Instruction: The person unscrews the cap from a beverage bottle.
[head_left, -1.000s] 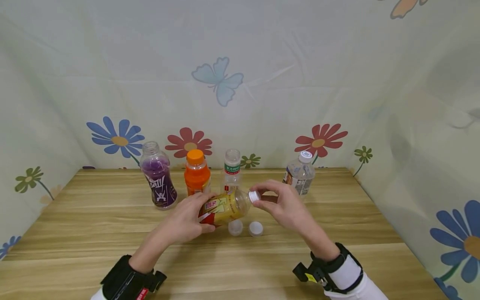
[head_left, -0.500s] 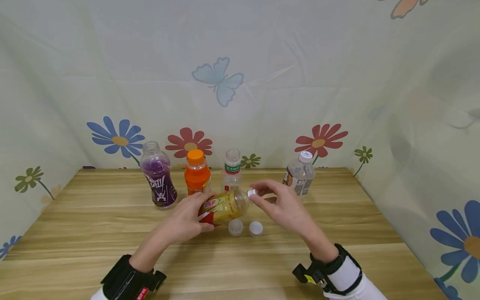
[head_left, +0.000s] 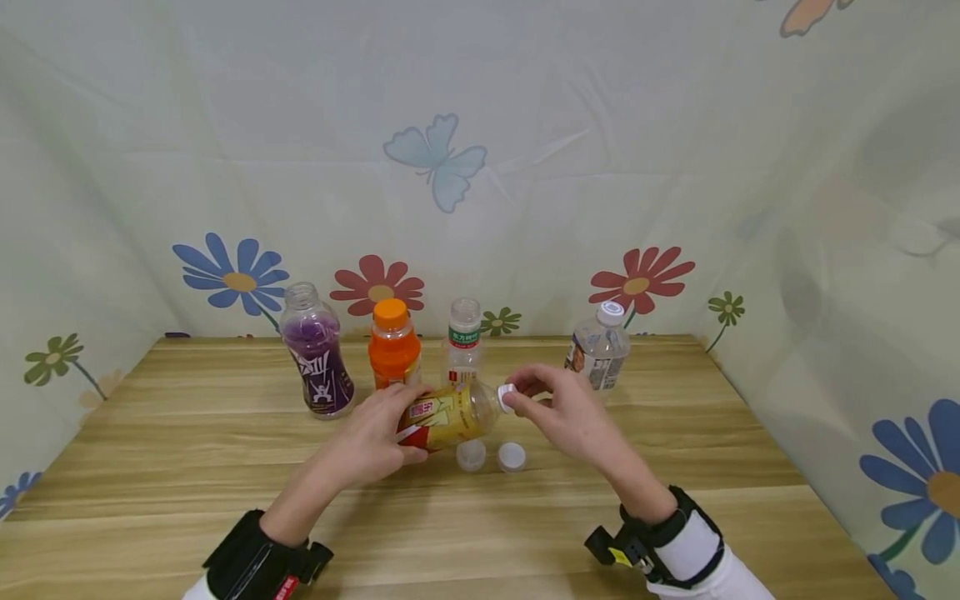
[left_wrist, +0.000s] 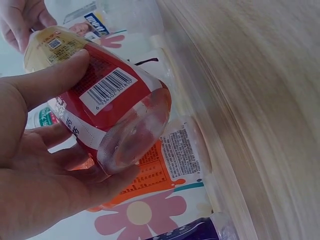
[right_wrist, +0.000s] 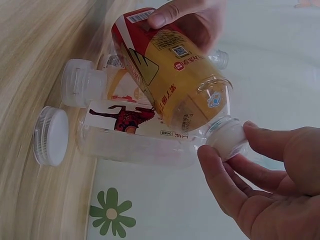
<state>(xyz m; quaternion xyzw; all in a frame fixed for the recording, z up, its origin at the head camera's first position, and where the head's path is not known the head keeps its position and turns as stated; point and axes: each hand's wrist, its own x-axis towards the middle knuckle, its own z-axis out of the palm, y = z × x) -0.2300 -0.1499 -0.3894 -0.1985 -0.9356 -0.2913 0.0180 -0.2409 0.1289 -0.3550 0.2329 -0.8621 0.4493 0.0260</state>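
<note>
A clear plastic bottle (head_left: 447,417) with a yellow and red label is held tilted above the table, its neck pointing right. My left hand (head_left: 378,435) grips it round the base, thumb on the label by the barcode in the left wrist view. The white cap (right_wrist: 228,140) sits at the bottle's mouth. My right hand (head_left: 558,410) pinches this cap between thumb and fingers. Below the bottle, two loose caps lie on the table: a translucent one (head_left: 471,455) and a white one (head_left: 512,457).
Behind my hands stand a purple bottle (head_left: 318,358) without a cap, an orange bottle (head_left: 394,350) with an orange cap, and a clear capless bottle (head_left: 464,337) with a green band. A clear bottle (head_left: 600,350) with a white cap is at the right. A flowered cloth (head_left: 480,208) hangs behind.
My right fingers have shifted slightly around the cap. The left hand and the bottle have hardly moved.
</note>
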